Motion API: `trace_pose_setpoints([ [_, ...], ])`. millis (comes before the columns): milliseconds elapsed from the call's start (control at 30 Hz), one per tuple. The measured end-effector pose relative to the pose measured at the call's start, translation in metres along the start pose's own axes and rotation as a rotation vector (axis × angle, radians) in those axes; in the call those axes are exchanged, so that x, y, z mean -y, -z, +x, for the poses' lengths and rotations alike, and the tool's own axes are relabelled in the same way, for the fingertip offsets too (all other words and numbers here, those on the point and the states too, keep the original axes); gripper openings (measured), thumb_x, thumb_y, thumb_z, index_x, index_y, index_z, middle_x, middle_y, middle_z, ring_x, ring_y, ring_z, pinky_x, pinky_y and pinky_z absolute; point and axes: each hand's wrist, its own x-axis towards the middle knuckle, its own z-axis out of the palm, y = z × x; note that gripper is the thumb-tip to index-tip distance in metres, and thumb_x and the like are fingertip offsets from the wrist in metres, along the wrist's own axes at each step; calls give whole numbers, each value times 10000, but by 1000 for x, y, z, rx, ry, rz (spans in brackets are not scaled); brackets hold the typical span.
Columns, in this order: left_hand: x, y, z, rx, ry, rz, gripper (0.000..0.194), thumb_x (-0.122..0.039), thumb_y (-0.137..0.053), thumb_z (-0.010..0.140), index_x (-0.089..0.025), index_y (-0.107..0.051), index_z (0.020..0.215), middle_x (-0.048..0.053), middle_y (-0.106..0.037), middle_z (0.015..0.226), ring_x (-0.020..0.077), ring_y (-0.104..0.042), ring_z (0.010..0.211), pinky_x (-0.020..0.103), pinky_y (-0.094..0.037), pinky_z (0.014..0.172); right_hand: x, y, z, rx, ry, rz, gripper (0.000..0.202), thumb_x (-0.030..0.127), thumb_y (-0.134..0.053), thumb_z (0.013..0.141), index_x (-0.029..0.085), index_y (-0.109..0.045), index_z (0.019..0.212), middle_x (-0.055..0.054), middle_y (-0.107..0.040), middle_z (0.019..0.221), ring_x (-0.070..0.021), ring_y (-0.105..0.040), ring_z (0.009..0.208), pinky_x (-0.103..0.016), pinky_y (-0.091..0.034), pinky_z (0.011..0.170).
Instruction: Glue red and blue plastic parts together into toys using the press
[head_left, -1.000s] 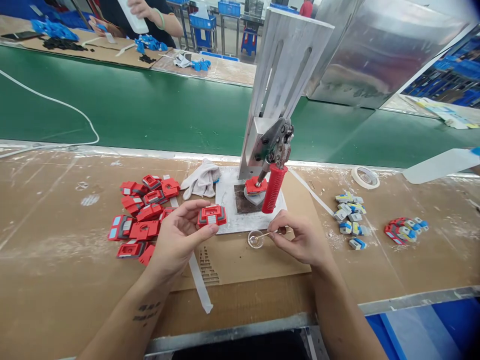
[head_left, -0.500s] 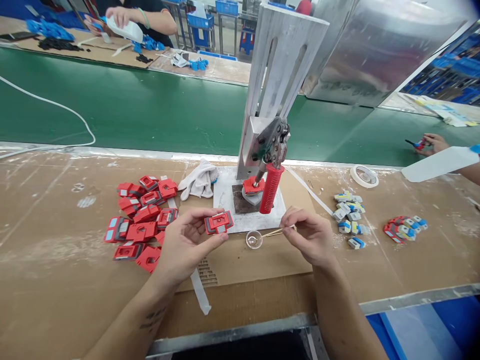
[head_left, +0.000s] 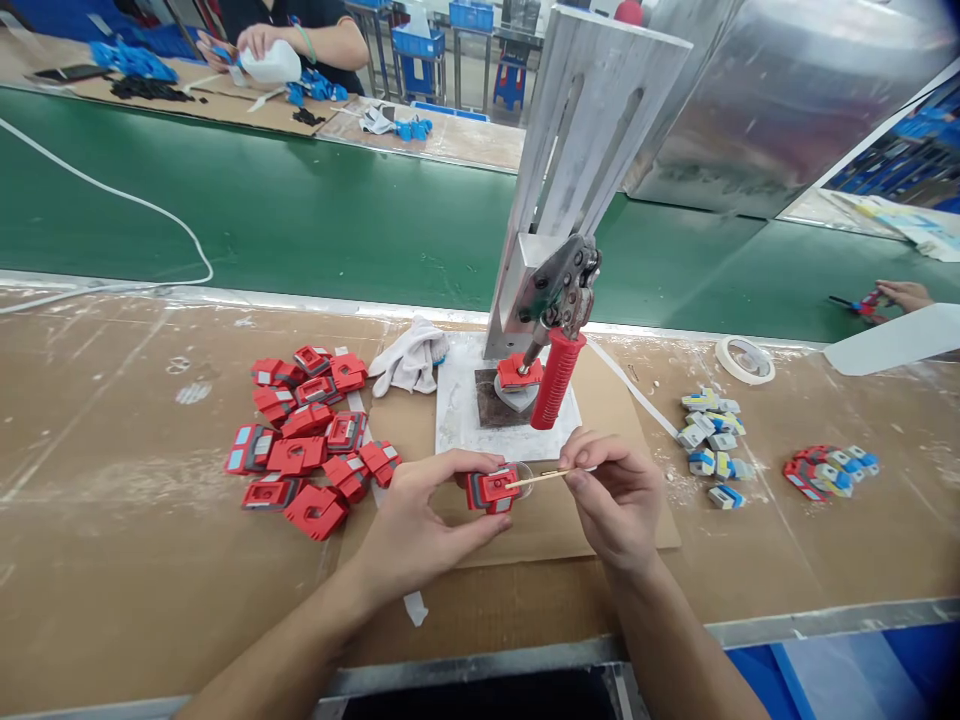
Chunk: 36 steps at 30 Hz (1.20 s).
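My left hand (head_left: pixel 431 515) pinches a red and grey plastic toy part (head_left: pixel 491 489) by its edges, recessed face upward. Between the fingertips of my right hand (head_left: pixel 619 500) is a thin wooden stick (head_left: pixel 541 479), its tip at the recess of that part. Partly hidden behind the part sits a small clear round dish (head_left: pixel 526 482). Beyond my hands stands a toggle clamp with a red handle (head_left: pixel 559 380), its plunger down on another red part (head_left: pixel 519 370) in the press.
Several red parts (head_left: pixel 296 455) lie heaped at the left, beside a white glove (head_left: pixel 411 357). At right are small grey, blue and yellow pieces (head_left: pixel 709 430), a tape roll (head_left: pixel 745 360) and a red cluster (head_left: pixel 817 472). Co-workers' hands show across the green conveyor (head_left: pixel 337 230) and at far right.
My left hand has brought the red part rightward, in front of the dish. The stick's tip has gone from the dish to the part's recess. The whole view has shifted slightly.
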Motion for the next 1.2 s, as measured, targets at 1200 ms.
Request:
trace_pose_setpoints([
  [1200,-5,5,3,6,-97,38,230,-127,-787,761,-173,-704,970,36,-747,878,159,-695,792,267,-549,737,1,-1,2,68,163,-165,292,-28,-656,859,237,-695,975,-24,-707,816,-159,-632,744,-278,-455,592],
])
